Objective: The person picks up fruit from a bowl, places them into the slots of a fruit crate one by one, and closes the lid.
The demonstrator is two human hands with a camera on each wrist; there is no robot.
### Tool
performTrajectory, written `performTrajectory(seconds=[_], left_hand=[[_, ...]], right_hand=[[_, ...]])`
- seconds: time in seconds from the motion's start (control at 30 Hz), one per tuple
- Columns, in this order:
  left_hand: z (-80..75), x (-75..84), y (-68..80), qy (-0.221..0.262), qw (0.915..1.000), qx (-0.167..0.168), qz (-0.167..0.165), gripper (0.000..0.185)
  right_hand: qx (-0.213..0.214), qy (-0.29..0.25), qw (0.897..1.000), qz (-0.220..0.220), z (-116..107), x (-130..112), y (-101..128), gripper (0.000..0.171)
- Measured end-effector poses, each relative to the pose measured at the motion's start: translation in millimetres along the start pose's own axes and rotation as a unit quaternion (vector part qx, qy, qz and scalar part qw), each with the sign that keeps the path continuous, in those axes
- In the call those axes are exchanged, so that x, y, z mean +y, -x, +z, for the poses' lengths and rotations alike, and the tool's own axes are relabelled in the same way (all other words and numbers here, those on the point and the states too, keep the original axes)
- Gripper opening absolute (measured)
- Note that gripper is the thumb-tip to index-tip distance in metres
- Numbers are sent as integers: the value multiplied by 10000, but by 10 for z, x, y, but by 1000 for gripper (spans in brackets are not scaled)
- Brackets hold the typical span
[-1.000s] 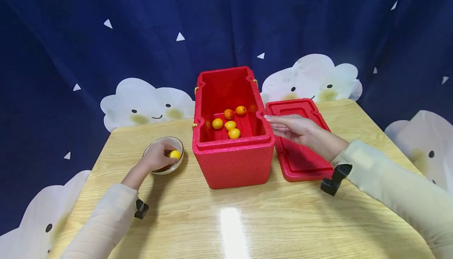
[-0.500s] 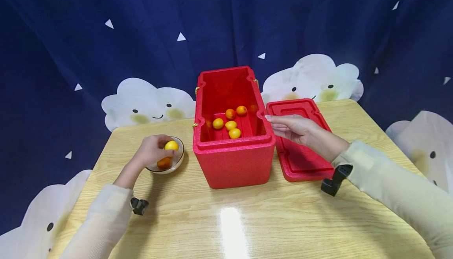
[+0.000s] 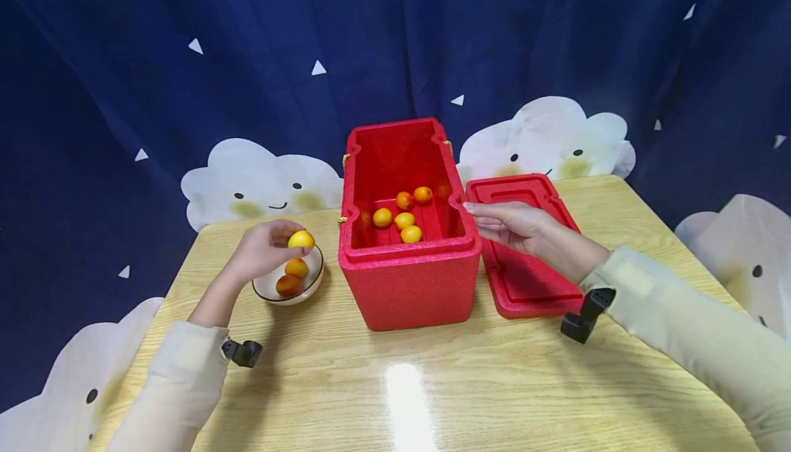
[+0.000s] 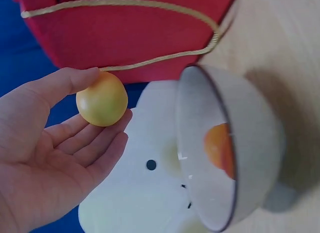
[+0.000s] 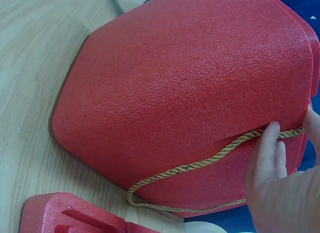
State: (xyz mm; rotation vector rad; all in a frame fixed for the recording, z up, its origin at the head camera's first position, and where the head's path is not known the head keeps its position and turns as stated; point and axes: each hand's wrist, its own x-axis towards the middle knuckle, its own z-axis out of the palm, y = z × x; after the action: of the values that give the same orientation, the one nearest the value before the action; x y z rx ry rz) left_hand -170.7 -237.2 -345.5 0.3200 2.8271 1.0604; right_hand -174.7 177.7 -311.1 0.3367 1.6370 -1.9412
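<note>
My left hand (image 3: pixel 262 249) pinches a small round yellow-orange fruit (image 3: pixel 301 240) between thumb and fingers, just above a white bowl (image 3: pixel 314 287) with a dark rim. Inside the bowl lie two orange fruits; the nearer one (image 3: pixel 288 286) looks redder. The left wrist view shows the held fruit (image 4: pixel 103 99) at the fingertips, apart from the bowl (image 4: pixel 257 143). A red box (image 3: pixel 410 294) stands uncovered in the middle, with several yellow and orange fruits (image 3: pixel 404 221) on its floor. Against the box's right side rests my right hand (image 3: pixel 519 225), fingers fairly straight, thumb at the rim.
A red lid (image 3: pixel 531 284) lies on the wooden table (image 3: pixel 321 383) to the right of the box, beneath my right hand. A gold rope (image 5: pixel 185 168) hangs along the box's side. Behind the table hangs a dark blue curtain (image 3: pixel 383 40) with cloud shapes.
My left hand has lifted the yellow-orange fruit up out of the bowl, baring the two fruits left inside. The right hand stays at the box's side.
</note>
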Motion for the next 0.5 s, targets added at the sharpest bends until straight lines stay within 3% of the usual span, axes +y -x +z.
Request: performTrajectory(seconds=[0.23, 0.43, 0.5], left_hand=[[-129, 95, -27, 193, 9997, 140, 39, 40], [-177, 197, -66, 335, 9994, 122, 8, 41], [-194, 246, -87, 364, 9993, 76, -41, 43]], right_hand=[[72, 16, 9999, 112, -8, -7, 4, 14], [99, 138, 9998, 118, -2, -15, 7, 67], [82, 143, 9998, 112, -4, -15, 7, 71]])
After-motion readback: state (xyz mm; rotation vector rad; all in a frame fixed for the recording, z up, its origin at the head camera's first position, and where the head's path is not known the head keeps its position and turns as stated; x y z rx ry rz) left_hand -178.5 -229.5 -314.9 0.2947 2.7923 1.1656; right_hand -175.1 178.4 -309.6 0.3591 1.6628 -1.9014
